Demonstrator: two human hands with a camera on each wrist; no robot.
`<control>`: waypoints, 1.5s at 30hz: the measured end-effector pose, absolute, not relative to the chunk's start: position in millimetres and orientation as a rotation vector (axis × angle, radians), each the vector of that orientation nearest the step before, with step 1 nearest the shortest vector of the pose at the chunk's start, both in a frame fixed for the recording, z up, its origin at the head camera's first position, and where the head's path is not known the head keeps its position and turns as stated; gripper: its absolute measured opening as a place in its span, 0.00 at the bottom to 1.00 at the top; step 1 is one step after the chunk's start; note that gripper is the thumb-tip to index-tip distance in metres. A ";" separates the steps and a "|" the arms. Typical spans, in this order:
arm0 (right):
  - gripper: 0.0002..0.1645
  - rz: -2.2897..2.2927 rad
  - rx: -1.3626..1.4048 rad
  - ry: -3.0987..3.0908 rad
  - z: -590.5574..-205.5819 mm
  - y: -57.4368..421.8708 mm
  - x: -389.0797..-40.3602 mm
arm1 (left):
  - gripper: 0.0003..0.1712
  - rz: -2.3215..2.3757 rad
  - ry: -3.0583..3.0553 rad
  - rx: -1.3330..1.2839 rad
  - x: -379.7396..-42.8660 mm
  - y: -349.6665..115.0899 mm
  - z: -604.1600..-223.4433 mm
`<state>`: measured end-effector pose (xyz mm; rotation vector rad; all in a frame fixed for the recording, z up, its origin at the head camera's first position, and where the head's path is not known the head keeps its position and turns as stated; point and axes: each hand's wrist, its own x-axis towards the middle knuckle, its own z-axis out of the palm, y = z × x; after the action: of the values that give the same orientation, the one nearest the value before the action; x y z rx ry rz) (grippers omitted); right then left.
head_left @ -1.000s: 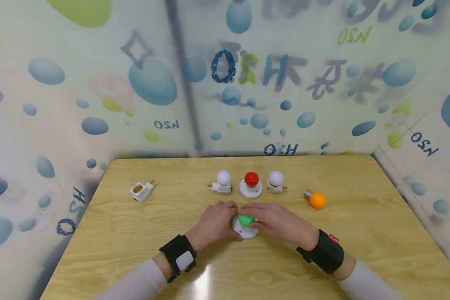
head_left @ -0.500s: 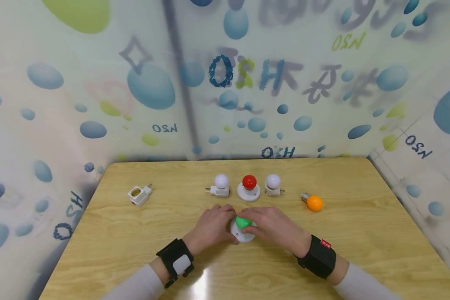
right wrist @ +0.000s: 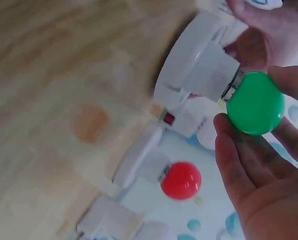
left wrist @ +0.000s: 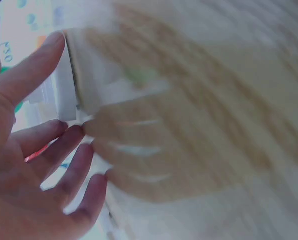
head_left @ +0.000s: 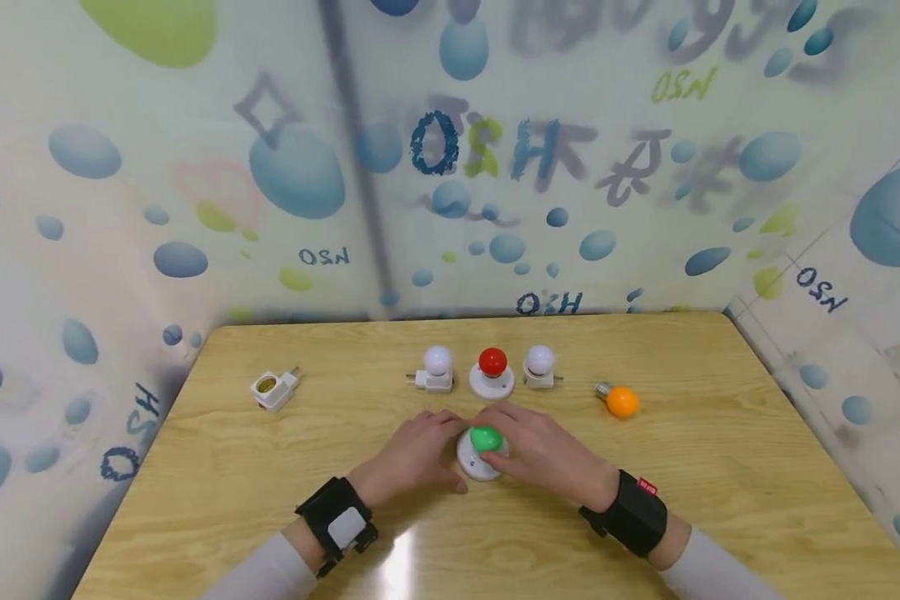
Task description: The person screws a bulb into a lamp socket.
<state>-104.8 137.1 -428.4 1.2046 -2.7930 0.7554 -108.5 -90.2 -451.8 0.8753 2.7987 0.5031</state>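
A green light bulb [head_left: 486, 438] stands upright in a round white lamp holder [head_left: 471, 467] on the table, in front of the red bulb. My right hand [head_left: 547, 450] pinches the green bulb between thumb and fingers; the right wrist view shows its metal screw base partly visible above the socket. My left hand [head_left: 412, 457] lies just left of the holder, its fingers loosely bent and holding nothing. In the left wrist view its thumb [left wrist: 36, 70] is near the holder's white rim [left wrist: 65, 90], and the other fingertips are at the table surface; whether any finger touches the rim I cannot tell.
Behind the hands stand a red bulb [head_left: 492, 362] in a round holder and two white bulbs [head_left: 438, 361] in plug sockets. An orange bulb [head_left: 622, 402] lies at the right. A plug socket without a bulb [head_left: 273, 389] lies at the left. A patterned curtain [head_left: 450, 250] borders the table.
My left hand has drawn slightly left, its thumb coming away from the holder's front edge. My right hand stays on the green bulb. The head view has shifted a little.
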 end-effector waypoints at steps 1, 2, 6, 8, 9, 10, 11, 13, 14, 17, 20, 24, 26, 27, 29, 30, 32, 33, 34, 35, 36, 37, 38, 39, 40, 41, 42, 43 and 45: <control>0.25 0.756 1.186 -2.809 -426.6 139.2 -104.2 | 0.53 0.546 2.770 0.860 -107.4 -91.8 -450.8; 0.25 0.760 1.165 -2.819 -424.8 141.8 -103.8 | 0.54 0.595 2.745 0.848 -106.4 -93.3 -449.9; 0.26 0.791 1.100 -2.824 -417.8 154.2 -103.3 | 0.49 0.730 2.744 0.822 -102.8 -99.0 -446.0; 0.27 0.797 1.071 -2.832 -416.2 161.1 -104.1 | 0.45 0.788 2.785 0.828 -101.8 -101.4 -443.2; 0.27 0.794 1.049 -2.840 -415.5 164.7 -104.4 | 0.42 0.800 2.815 0.827 -101.5 -102.8 -442.0; 0.27 0.791 1.025 -2.850 -415.0 168.2 -104.8 | 0.40 0.825 2.842 0.822 -101.2 -104.1 -440.8; 0.27 0.779 1.003 -2.857 -414.9 172.2 -105.2 | 0.37 0.868 2.861 0.818 -100.9 -105.4 -439.6; 0.27 0.763 0.962 -2.853 -414.0 180.4 -106.3 | 0.34 0.950 2.895 0.791 -100.1 -108.5 -438.0; 0.28 0.759 0.945 -2.840 -413.1 184.4 -106.9 | 0.32 0.983 2.912 0.780 -99.5 -110.1 -437.7; 0.27 0.769 0.921 -2.787 -408.9 196.0 -108.9 | 0.29 1.094 2.940 0.739 -97.5 -115.6 -437.3; 0.26 0.781 0.892 -2.756 -402.9 206.4 -111.3 | 0.27 1.141 2.973 0.702 -95.8 -122.3 -438.2; 0.26 0.763 0.839 -2.765 -396.7 219.8 -115.8 | 0.25 1.197 2.997 0.608 -94.0 -134.6 -438.2; 0.26 0.759 0.812 -2.769 -393.9 227.1 -118.3 | 0.25 1.222 2.999 0.557 -93.0 -141.9 -437.4; 0.27 0.756 0.796 -2.772 -393.0 231.0 -119.8 | 0.25 1.233 2.998 0.539 -92.5 -145.6 -437.0; 0.27 0.744 0.773 -2.774 -391.6 239.3 -123.2 | 0.25 1.220 3.009 0.506 -91.5 -153.0 -436.9; 0.28 0.736 0.766 -2.771 -391.3 243.4 -125.3 | 0.25 1.210 3.010 0.492 -91.0 -156.5 -437.1; 0.28 0.718 0.756 -2.760 -390.5 250.9 -129.9 | 0.26 1.190 3.016 0.470 -89.9 -162.0 -436.6; 0.28 0.703 0.751 -2.758 -390.3 254.1 -132.9 | 0.26 1.185 3.020 0.464 -89.4 -164.3 -436.6; 0.28 0.694 0.749 -2.753 -390.2 257.0 -136.1 | 0.26 1.177 3.026 0.456 -89.0 -166.4 -436.9; 0.28 0.689 0.748 -2.747 -389.8 259.4 -139.4 | 0.25 1.175 3.028 0.450 -88.7 -168.0 -437.3; 0.28 0.682 0.746 -2.744 -390.1 261.6 -143.1 | 0.25 1.171 3.032 0.451 -88.5 -169.3 -437.7; 0.28 0.677 0.742 -2.745 -390.4 263.5 -146.9 | 0.25 1.169 3.035 0.453 -88.6 -170.4 -438.1; 0.28 0.675 0.736 -2.750 -390.9 264.9 -150.8 | 0.26 1.165 3.037 0.459 -88.8 -171.5 -439.1; 0.28 0.678 0.726 -2.761 -392.3 266.4 -155.0 | 0.26 1.158 3.039 0.456 -88.9 -172.6 -439.7; 0.28 0.680 0.723 -2.768 -393.5 267.4 -159.2 | 0.26 1.151 3.040 0.455 -88.9 -173.5 -440.4; 0.28 0.680 0.715 -2.776 -394.6 267.9 -163.2 | 0.26 1.146 3.040 0.456 -88.9 -174.3 -440.9; 0.28 0.683 0.705 -2.788 -395.9 268.2 -167.3 | 0.26 1.144 3.041 0.453 -88.9 -175.2 -441.2; 0.28 0.688 0.693 -2.801 -397.0 268.1 -171.5 | 0.26 1.147 3.042 0.449 -88.9 -175.9 -441.3; 0.27 0.684 0.671 -2.825 -399.1 267.3 -179.5 | 0.25 1.151 3.049 0.445 -88.2 -177.3 -441.1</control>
<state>-179.5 267.3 -399.1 0.6710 -2.8251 0.6842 -88.2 -177.3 -441.1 0.4452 3.0486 1.1508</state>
